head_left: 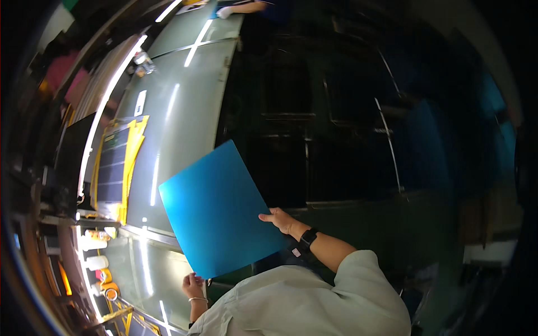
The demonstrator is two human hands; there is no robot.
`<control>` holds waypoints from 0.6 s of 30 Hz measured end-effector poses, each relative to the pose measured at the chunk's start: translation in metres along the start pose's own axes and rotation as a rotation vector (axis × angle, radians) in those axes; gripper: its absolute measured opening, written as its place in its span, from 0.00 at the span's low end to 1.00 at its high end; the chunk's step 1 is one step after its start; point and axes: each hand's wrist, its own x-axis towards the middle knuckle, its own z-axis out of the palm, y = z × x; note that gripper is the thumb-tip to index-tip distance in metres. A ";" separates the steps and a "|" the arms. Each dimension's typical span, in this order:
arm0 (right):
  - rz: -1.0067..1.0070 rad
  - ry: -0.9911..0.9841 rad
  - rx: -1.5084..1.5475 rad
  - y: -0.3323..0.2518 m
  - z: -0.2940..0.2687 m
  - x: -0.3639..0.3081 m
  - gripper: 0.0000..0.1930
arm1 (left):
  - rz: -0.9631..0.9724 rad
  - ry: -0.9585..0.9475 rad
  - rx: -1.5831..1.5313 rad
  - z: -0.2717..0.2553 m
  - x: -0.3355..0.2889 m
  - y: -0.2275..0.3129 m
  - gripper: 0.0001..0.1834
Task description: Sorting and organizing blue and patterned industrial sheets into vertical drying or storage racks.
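Observation:
A flat, square-cornered blue sheet [218,210] is held tilted in front of my body, over the near edge of the long table. My right hand [278,220] is closed on the sheet's right edge, its thumb on the upper face and the other fingers mostly hidden. At the sheet's lower left corner is my left hand [193,284], with curled fingers pinching at the edge. A dark watch [307,238] is on my right wrist, and a thin bracelet [198,299] circles my left.
The long grey-green table [190,106] reflects strip lights. Yellow-edged dark panels [115,168] lie along its left side, near a white device [140,103]. Several bottles [97,262] stand lower left. Another person's gloved hand [225,12] is at the far end. Dark racks [308,162] fill the right.

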 end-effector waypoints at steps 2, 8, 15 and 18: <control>-0.055 0.086 -0.004 -0.023 -0.006 -0.045 0.17 | 0.208 -0.033 0.098 0.012 0.000 0.016 0.10; -0.533 0.715 -0.232 -0.064 -0.097 -0.198 0.10 | 0.160 -0.487 0.224 0.073 -0.027 0.030 0.09; -0.800 1.338 -0.806 -0.074 -0.221 -0.267 0.11 | 0.187 -0.898 1.251 0.113 -0.039 -0.026 0.16; -0.702 1.397 -0.930 -0.070 -0.281 -0.245 0.11 | 0.086 -0.913 1.078 0.066 -0.002 -0.099 0.15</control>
